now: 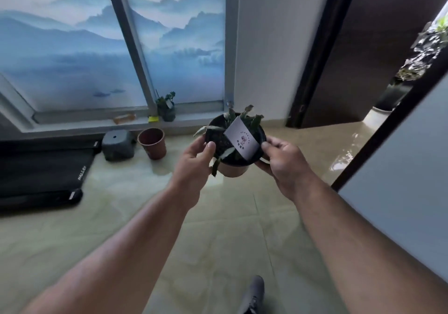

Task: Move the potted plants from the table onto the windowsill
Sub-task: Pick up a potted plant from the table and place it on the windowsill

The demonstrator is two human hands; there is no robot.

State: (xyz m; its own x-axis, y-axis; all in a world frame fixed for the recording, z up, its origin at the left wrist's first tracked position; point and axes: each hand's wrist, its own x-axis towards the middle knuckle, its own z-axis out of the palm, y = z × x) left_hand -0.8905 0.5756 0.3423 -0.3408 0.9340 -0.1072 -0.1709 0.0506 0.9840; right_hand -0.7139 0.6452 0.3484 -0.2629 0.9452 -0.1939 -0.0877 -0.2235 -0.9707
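Beyond a tiled floor, a windowsill (pixel 194 122) waits as left hand (pixel 197 155) and right hand (pixel 282 160), fingers gripping a potted plant (pixel 234 141), carry it mid-transfer, needing a level set-down beside the small plant (pixel 166 107) already there

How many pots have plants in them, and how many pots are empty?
Pots with plants: 2, the held pot and the small dark pot on the windowsill
Empty pots: 1, the reddish-brown pot on the floor
Total: 3 pots
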